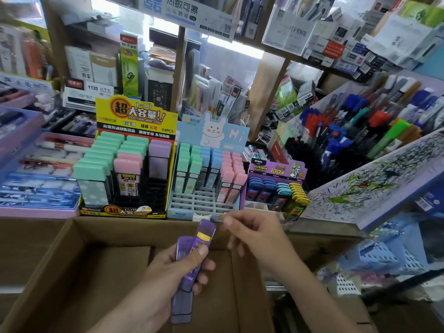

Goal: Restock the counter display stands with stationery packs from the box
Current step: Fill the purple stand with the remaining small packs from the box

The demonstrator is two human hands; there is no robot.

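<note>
The left hand point(177, 267), at 6 o'clock, grips several purple packs point(206, 230), tilted, over the cardboard box point(115, 272). The right hand point(254, 234), at its 1 o'clock, has thumb and forefinger by the foremost pack's top; whether they pinch anything I cannot tell. The purple display stand point(264, 168) stands at 1 o'clock beyond.

Head camera, wide-angle, looks forward-down, close over box point(72, 272), facing display stands point(144, 114).

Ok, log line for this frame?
stage: restocking | left hand: grips purple packs over box | right hand: at one pack's tip, contact unclear | rabbit stand: front slots empty
</note>
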